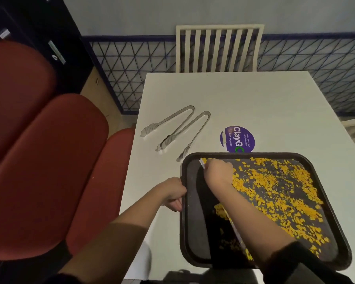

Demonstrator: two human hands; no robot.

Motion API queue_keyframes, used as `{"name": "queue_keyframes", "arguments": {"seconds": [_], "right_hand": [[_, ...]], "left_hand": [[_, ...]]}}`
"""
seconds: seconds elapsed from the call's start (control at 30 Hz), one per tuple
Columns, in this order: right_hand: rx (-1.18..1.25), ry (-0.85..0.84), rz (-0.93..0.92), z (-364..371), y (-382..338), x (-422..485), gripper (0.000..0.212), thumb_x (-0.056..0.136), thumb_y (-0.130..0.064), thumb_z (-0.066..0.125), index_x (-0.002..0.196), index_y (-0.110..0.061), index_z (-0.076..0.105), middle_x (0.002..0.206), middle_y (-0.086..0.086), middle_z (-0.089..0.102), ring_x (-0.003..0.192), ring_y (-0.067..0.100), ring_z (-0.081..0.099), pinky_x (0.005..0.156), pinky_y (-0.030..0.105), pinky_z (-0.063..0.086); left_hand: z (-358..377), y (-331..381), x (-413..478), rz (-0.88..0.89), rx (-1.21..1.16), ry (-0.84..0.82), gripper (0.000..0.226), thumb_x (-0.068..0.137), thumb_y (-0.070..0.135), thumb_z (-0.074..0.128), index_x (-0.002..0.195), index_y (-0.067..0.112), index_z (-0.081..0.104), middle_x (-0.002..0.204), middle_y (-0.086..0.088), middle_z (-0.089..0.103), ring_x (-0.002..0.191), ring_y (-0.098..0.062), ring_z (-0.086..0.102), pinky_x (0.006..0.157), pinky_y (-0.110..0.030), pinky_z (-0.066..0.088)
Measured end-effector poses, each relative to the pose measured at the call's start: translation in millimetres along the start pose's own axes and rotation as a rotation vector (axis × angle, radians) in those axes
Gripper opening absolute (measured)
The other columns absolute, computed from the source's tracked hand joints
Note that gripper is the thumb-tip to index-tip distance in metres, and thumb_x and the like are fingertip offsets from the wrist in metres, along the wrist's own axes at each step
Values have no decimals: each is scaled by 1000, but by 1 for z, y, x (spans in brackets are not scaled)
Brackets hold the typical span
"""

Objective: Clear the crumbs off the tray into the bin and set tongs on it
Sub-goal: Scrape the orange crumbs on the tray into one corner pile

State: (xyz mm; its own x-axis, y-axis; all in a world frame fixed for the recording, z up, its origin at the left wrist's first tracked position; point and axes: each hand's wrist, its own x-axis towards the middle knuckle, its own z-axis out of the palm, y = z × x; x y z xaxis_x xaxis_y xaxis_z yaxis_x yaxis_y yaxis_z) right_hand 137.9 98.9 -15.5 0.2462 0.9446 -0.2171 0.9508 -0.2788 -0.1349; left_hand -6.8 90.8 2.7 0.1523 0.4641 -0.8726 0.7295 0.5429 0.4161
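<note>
White bench [254, 103] stood vs a grey wall w/ a blue triangle-pattern lower band; a cream slatted chair back [218, 49] sat at its far edge, red padded seats [41, 156] along the left, dark cabinet in the far left corner. A round purple sticker [237, 139] was stuck to the bench top, just beyond the tray. Dark tray [193, 232] lay at the near edge, its near right corner overhanging, w/ yellow crumbs [275, 191] spread over the middle and right; left strip mostly bare. Two metal tongs [180, 128] lay on the bench left of the sticker, one tip near the tray's far left corner. Left hand [175, 193] was curled around the tray's left rim. Right hand [218, 170] was closed on a thin white flat scraper [202, 163], edge-down on the tray near its far left corner; what it was, couldn't tell.
</note>
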Motion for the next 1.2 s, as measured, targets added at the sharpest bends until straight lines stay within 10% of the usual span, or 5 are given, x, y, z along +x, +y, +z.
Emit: {"name": "queue_keyframes", "arguments": {"seconds": [0.53, 0.8, 1.0, 1.2], "right_hand": [[-61, 43, 109, 1, 27, 16, 18, 89, -15, 52, 86, -21, 68, 81, 1, 70, 81, 23, 64, 79, 32, 39], [51, 50, 309, -2, 74, 9, 24, 92, -17, 48, 91, -21, 71, 93, 4, 73, 91, 25, 65, 93, 35, 37], [115, -17, 31, 4, 21, -45, 22, 93, -27, 48, 92, -21, 70, 90, 1, 72, 87, 22, 65, 94, 33, 35], [76, -36, -19, 20, 18, -55, 22, 91, -19, 46, 82, -19, 66, 84, 4, 71, 79, 25, 62, 85, 33, 32]], "left_hand": [[-6, 19, -4, 13, -139, 24, 10, 97, 8, 40, 100, 4, 48, 71, -18, 59, 52, -26, 61, 34, -24, 49], [-3, 26, -17, -35, -265, -12, 27, 99, 5, 34, 76, 6, 47, 64, -13, 56, 45, -24, 57, 30, -22, 47], [2, 19, 5, -32, -218, 65, 14, 93, 6, 44, 97, 0, 56, 60, -15, 55, 32, -22, 57, 36, -31, 54], [4, 10, 27, -98, -201, 78, 8, 83, 11, 50, 77, 6, 52, 58, -10, 46, 41, -20, 47, 49, -21, 38]]}}
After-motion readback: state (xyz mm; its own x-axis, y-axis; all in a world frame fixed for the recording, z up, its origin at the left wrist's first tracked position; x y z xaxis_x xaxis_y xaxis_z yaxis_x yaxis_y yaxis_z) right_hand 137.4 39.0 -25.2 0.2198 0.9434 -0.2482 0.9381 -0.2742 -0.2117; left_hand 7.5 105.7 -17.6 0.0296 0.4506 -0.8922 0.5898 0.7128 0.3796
